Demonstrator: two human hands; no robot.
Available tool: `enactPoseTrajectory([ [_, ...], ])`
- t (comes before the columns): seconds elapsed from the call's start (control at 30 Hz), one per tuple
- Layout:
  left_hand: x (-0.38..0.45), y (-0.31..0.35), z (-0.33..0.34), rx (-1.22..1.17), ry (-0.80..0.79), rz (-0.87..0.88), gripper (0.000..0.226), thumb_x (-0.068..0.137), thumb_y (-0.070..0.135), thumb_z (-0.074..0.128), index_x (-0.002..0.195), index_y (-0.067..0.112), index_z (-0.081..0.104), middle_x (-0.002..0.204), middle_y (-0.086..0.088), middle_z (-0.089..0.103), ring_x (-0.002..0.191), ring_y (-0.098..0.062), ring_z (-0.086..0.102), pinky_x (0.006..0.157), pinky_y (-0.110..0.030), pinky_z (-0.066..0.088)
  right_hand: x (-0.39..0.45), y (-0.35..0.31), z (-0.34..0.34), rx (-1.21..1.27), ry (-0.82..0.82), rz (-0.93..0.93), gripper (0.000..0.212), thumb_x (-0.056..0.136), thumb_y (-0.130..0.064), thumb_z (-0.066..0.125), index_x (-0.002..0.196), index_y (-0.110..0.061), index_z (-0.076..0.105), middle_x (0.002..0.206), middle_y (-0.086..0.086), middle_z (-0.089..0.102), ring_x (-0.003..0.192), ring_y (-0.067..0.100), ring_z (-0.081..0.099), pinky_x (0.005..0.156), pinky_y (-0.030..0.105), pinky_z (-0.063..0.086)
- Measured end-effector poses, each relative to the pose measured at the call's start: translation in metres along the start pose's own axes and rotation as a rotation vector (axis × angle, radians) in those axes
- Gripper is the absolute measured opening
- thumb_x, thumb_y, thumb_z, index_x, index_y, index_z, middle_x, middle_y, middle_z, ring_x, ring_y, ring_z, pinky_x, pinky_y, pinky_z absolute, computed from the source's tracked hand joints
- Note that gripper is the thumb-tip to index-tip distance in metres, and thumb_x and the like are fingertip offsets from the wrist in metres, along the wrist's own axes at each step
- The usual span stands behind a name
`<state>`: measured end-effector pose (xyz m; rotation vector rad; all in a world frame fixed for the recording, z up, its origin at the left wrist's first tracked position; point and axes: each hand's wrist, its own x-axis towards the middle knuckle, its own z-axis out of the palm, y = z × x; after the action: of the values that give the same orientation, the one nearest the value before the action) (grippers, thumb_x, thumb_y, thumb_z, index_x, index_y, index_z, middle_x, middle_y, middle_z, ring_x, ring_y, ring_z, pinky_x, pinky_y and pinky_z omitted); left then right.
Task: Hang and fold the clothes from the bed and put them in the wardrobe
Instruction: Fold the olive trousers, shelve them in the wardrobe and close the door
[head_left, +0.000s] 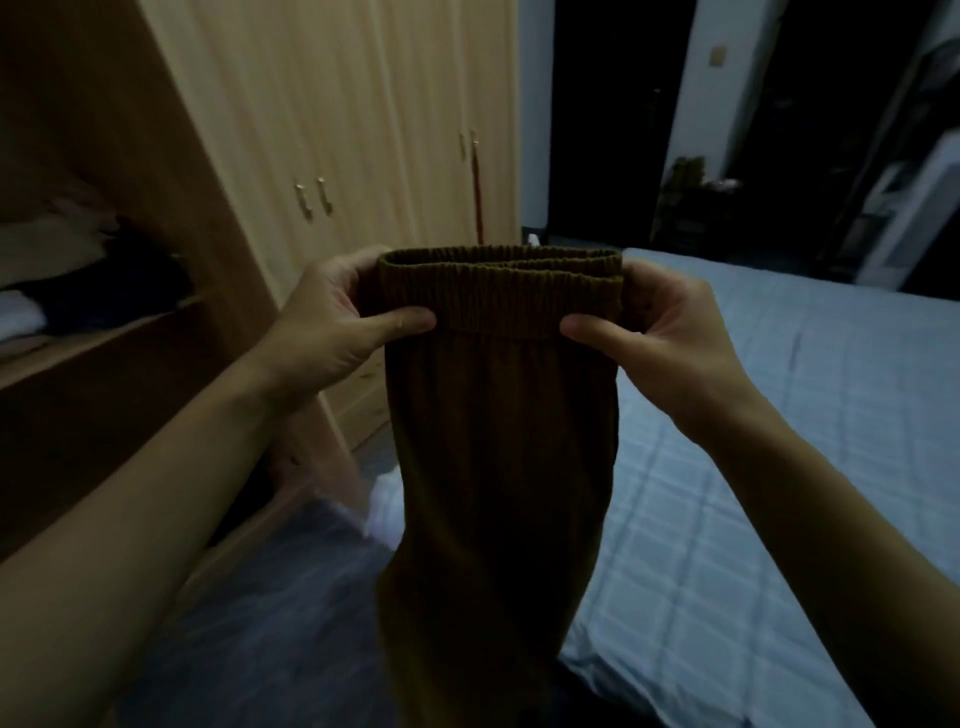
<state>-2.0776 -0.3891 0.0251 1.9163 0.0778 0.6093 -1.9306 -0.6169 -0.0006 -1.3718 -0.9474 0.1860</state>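
Observation:
A pair of brown trousers (498, 467) hangs in front of me, folded lengthwise, its elastic waistband at the top. My left hand (332, 322) pinches the waistband's left end, thumb in front. My right hand (670, 332) pinches the right end the same way. The legs drop straight down out of the frame's bottom. The bed (753, 441) with a light blue checked cover lies to the right. The wooden wardrobe (171, 171) stands to the left, its near section open, with folded clothes (78, 270) on a shelf.
The wardrobe's pale closed doors (363, 156) with metal handles stand behind the trousers. Something white (387, 512) lies low between the wardrobe and the bed. A dark doorway (608, 114) and white furniture (904, 223) are at the far end of the room.

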Motion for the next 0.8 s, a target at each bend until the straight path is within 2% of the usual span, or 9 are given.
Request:
enactPoseTrajectory([
  [0.13, 0.067, -0.042, 0.025, -0.036, -0.093, 0.061, 0.043, 0.077, 0.008, 0.073, 0.115, -0.008, 0.061, 0.111, -0.021, 0.068, 0.107, -0.024, 0.068, 0.089, -0.028, 0.056, 0.031, 0.024, -0.032, -0.118, 0.109, 0.002, 0.036, 0.079, -0.005, 0.074, 0.113, -0.001, 0.062, 0.106, 0.009, 0.071, 0.100, 0.017, 0.070, 0.083, 0.030, 0.058],
  [0.2, 0.108, -0.066, 0.038, -0.060, -0.136, 0.096, 0.047, 0.074, 0.010, 0.075, 0.113, -0.012, 0.060, 0.105, -0.023, 0.066, 0.099, -0.021, 0.067, 0.087, -0.027, 0.056, 0.050, 0.040, -0.046, -0.175, 0.164, 0.007, 0.032, 0.080, -0.001, 0.073, 0.110, -0.004, 0.064, 0.104, 0.008, 0.072, 0.098, 0.017, 0.071, 0.081, 0.029, 0.058],
  [0.27, 0.149, -0.085, 0.051, -0.060, -0.180, 0.131, 0.042, 0.073, 0.009, 0.077, 0.105, -0.013, 0.060, 0.095, -0.019, 0.063, 0.089, -0.017, 0.063, 0.081, -0.024, 0.056, 0.072, 0.052, -0.061, -0.228, 0.227, 0.036, 0.030, 0.080, 0.000, 0.074, 0.108, -0.006, 0.065, 0.102, 0.008, 0.073, 0.096, 0.018, 0.072, 0.081, 0.030, 0.059],
  [0.37, 0.206, -0.112, 0.070, -0.035, -0.237, 0.171, 0.025, 0.077, 0.004, 0.079, 0.096, -0.002, 0.063, 0.084, -0.004, 0.063, 0.078, -0.005, 0.061, 0.072, -0.018, 0.052, 0.106, 0.070, -0.085, -0.345, 0.304, 0.085, 0.030, 0.080, -0.002, 0.075, 0.108, -0.003, 0.065, 0.101, 0.009, 0.073, 0.095, 0.020, 0.072, 0.083, 0.036, 0.059],
  [0.5, 0.266, -0.134, 0.093, -0.053, -0.283, 0.237, 0.021, 0.080, 0.003, 0.079, 0.093, 0.011, 0.064, 0.080, 0.013, 0.065, 0.077, 0.004, 0.062, 0.072, -0.012, 0.048, 0.141, 0.088, -0.111, -0.445, 0.395, 0.107, 0.032, 0.079, -0.004, 0.077, 0.109, 0.002, 0.064, 0.101, 0.011, 0.073, 0.095, 0.021, 0.072, 0.084, 0.037, 0.059],
  [0.57, 0.291, -0.140, 0.105, -0.066, -0.298, 0.247, 0.021, 0.081, 0.003, 0.079, 0.094, 0.011, 0.064, 0.082, 0.010, 0.065, 0.078, 0.004, 0.062, 0.072, -0.012, 0.049, 0.155, 0.095, -0.122, -0.474, 0.436, 0.116, 0.032, 0.080, -0.005, 0.077, 0.109, 0.001, 0.064, 0.102, 0.009, 0.073, 0.096, 0.020, 0.071, 0.084, 0.035, 0.059],
  [0.67, 0.328, -0.147, 0.122, -0.050, -0.308, 0.278, 0.024, 0.082, 0.008, 0.079, 0.099, 0.003, 0.064, 0.089, -0.007, 0.066, 0.081, -0.003, 0.064, 0.075, -0.017, 0.052, 0.177, 0.107, -0.145, -0.506, 0.488, 0.117, 0.032, 0.081, -0.006, 0.076, 0.110, -0.001, 0.065, 0.104, 0.007, 0.072, 0.097, 0.017, 0.071, 0.084, 0.033, 0.058],
  [0.8, 0.379, -0.161, 0.151, -0.079, -0.333, 0.245, 0.022, 0.082, 0.008, 0.079, 0.099, 0.008, 0.065, 0.092, -0.004, 0.068, 0.088, -0.011, 0.069, 0.076, -0.022, 0.056, 0.210, 0.134, -0.179, -0.524, 0.519, 0.127, 0.030, 0.082, -0.007, 0.075, 0.110, -0.002, 0.065, 0.105, 0.007, 0.072, 0.098, 0.016, 0.070, 0.085, 0.035, 0.059],
])
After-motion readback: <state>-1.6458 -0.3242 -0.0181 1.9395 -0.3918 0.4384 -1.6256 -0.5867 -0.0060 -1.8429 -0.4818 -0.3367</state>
